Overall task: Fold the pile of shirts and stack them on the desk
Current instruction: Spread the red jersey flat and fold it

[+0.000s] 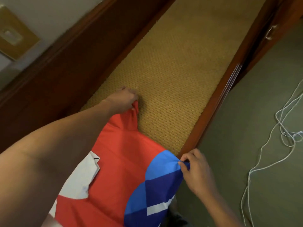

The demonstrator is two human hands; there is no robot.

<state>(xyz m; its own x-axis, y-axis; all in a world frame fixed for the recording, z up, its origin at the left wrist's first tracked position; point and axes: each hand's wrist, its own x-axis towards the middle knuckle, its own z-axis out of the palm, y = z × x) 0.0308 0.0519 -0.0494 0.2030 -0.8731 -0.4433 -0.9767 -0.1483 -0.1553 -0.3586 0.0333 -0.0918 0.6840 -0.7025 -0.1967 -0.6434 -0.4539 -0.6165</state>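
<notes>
One head-worn camera looks steeply down, close over the desk (172, 71), tilted, with floor (246, 128) at three o'clock.

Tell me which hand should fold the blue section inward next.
Likely right: the right hand pinches the blue section at the desk edge; the left hand grips the far red corner.

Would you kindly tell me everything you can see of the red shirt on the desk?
The red shirt looks like thin, smooth fabric, with a white patch at left and a blue diamond-patterned section with a white stripe at right. It lies spread mostly flat on the woven tan desk, its near part out of frame. The left hand grips a bunched red corner at the far side; the right hand pinches the blue section by the wooden edge.
</notes>
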